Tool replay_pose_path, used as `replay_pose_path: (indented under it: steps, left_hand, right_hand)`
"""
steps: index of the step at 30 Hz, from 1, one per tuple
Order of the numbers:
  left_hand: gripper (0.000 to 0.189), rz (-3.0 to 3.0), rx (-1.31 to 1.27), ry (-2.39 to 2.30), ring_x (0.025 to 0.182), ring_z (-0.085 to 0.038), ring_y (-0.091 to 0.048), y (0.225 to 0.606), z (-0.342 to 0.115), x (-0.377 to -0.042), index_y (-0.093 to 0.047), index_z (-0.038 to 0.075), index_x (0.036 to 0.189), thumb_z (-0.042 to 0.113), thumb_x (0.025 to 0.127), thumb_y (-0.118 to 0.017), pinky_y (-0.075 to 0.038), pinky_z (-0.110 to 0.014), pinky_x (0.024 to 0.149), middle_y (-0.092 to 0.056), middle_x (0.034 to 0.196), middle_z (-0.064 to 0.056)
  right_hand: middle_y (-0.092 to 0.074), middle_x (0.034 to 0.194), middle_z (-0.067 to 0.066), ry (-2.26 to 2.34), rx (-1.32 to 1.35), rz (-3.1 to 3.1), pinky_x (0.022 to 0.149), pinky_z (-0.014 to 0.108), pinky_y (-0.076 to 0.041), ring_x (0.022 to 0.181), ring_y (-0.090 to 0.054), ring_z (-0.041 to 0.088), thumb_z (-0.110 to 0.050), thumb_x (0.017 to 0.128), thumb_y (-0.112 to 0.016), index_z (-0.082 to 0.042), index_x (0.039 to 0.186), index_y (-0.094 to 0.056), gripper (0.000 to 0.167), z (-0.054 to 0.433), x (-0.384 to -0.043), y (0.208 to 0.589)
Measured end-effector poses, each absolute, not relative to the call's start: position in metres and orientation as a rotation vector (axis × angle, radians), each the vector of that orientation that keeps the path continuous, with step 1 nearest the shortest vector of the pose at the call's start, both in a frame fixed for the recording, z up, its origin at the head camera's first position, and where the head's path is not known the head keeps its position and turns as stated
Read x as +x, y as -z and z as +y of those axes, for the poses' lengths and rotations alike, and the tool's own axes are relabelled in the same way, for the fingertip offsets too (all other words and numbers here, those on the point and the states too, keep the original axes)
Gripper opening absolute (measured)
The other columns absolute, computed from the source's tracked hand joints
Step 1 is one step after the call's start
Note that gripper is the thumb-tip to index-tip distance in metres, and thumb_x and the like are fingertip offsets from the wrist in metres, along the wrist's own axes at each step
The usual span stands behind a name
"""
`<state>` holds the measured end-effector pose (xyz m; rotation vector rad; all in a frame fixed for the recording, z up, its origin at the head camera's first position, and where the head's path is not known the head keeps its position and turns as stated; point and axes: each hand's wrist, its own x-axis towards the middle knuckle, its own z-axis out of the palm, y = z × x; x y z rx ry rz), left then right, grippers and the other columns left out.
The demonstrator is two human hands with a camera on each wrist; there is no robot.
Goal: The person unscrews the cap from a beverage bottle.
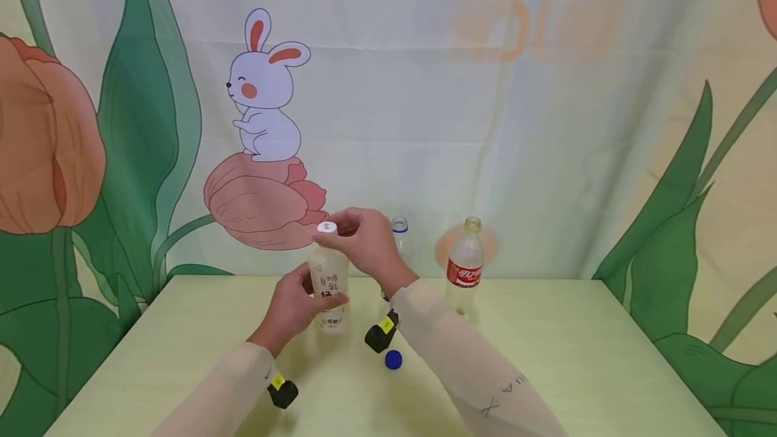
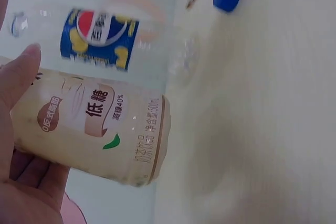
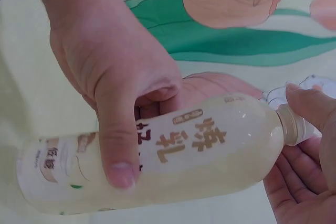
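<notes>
A pale milk tea bottle (image 1: pixel 330 275) with brown lettering stands upright, close over the left part of the table. My left hand (image 1: pixel 295 303) grips its lower body, thumb across the front and fingers round the back. At the top, the white cap (image 1: pixel 327 227) sits on the neck, pinched between the thumb and fingers of my right hand (image 1: pixel 371 243). The right wrist view shows both the left hand (image 3: pixel 118 93) on the label and the right hand (image 3: pixel 310 156) at the neck.
Behind my right forearm is a clear capless bottle (image 1: pixel 400 226), whose blue Pepsi label (image 2: pixel 100 38) shows in the left wrist view. Right of it stands a clear capless bottle with a red label (image 1: pixel 465 274). A blue cap (image 1: pixel 393 359) lies on the pale table (image 1: pixel 546 356), before a patterned curtain (image 1: pixel 546 154).
</notes>
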<state>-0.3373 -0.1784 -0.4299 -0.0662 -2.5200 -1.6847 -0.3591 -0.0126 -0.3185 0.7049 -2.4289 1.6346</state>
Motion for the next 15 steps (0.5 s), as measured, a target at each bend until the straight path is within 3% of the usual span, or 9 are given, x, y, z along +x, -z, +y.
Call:
replay_pose_path:
  steps: [15]
  left_hand:
    - [0.065, -2.382, -0.275, 1.703, 0.108, -0.022, -0.071, 0.422, -0.126, -0.292, -0.064, 0.014, 0.128, 0.023, 0.072, -0.095, -0.06, -0.044, 0.096, -0.073, 0.118, -0.002]
  right_hand:
    - [-0.075, 0.096, 0.0, -1.666, 0.785, -2.372, 0.075, 0.031, -0.061, 0.086, -0.072, 0.016, -0.033, 0.081, -0.088, -0.018, 0.103, -0.079, 0.028, 0.048, -0.32, 0.314]
